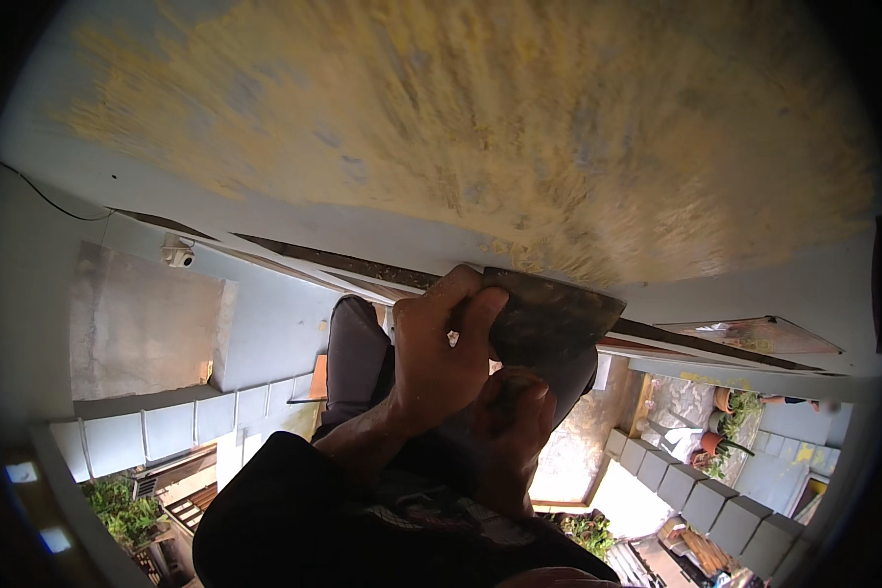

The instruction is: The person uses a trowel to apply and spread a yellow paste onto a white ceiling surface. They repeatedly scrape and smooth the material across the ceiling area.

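Note:
My left hand (441, 333) is closed on the left end of a dark, flat, four-sided plate (557, 316), which looks like a scraper blade; the thumb presses on its face. The plate's upper edge lies close by a broad pale surface (363, 220) streaked with yellow filler or paint (519, 127). Whether it touches the surface, I cannot tell. Just below the plate, in shadow, is my right hand (519, 421) with its fingers curled in. A dark patch shows among these fingers, but its kind is hidden.
A narrow dark slot (343, 260) runs along the pale surface's lower border. Beyond it stand a small white camera (177, 252), a thin black cable (49, 201), a low block wall (686, 490) and potted plants (720, 441). My knee (358, 338) is below the slot.

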{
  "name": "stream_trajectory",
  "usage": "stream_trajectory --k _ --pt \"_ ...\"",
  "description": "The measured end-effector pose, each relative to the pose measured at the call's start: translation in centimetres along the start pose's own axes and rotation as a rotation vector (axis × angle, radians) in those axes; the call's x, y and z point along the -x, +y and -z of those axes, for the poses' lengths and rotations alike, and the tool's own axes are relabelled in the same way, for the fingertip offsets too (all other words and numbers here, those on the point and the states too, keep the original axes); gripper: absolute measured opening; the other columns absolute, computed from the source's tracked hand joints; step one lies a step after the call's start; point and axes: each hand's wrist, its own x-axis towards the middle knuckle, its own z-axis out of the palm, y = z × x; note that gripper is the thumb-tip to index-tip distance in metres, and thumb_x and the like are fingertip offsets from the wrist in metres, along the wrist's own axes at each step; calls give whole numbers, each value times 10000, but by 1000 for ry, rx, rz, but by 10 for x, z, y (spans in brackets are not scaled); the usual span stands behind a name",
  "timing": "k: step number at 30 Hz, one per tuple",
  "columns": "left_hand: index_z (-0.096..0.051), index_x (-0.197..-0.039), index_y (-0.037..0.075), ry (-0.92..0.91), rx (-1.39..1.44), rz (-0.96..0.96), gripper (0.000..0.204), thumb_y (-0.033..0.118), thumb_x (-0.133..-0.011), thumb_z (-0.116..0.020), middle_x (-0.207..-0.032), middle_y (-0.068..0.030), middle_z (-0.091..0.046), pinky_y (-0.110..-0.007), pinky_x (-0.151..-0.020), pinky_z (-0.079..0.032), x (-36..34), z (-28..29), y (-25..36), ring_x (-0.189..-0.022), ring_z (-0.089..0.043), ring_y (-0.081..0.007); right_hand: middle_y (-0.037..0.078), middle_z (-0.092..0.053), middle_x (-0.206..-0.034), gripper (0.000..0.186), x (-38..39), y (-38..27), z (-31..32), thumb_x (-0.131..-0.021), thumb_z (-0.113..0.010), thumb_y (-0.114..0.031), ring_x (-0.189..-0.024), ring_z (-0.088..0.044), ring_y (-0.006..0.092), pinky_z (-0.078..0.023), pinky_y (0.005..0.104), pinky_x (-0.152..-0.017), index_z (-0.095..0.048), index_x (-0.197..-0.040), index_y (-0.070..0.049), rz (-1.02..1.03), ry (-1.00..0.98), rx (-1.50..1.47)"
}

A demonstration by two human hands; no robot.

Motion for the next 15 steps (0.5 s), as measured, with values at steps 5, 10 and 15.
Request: stream_trajectory --k 5,10,15 --pt "-556 -739 -10 89 67 -10 169 23 -896 -610 -548 -89 -521 -286 -469 -369 1 -7 1 -491 -466 -103 54 -557 -661 465 -6 6 -3 -1020 -421 -453 -512 -524 113 -369 240 -464 -553 -1041 -8 258 71 433" --pt "-556 -744 -19 124 104 3 162 19 -889 -617 -564 -101 -530 -288 -478 -364 3 -13 -3 -509 -456 -112 47 -549 -649 480 -8 -22 -7 -1040 -385 -441 -482 -460 97 -320 232 -437 -579 -1031 -3 58 -66 7" --pt "-580 -769 -20 178 169 -70 139 28 -892 -621 -555 -94 -522 -279 -475 -363 4 -17 -6 -511 -435 -103 34 -531 -646 502 -11 -26 -10 -1050 -353 -439 -486 -444 83 -308 215 -441 -592 -1003 1 112 -92 41"
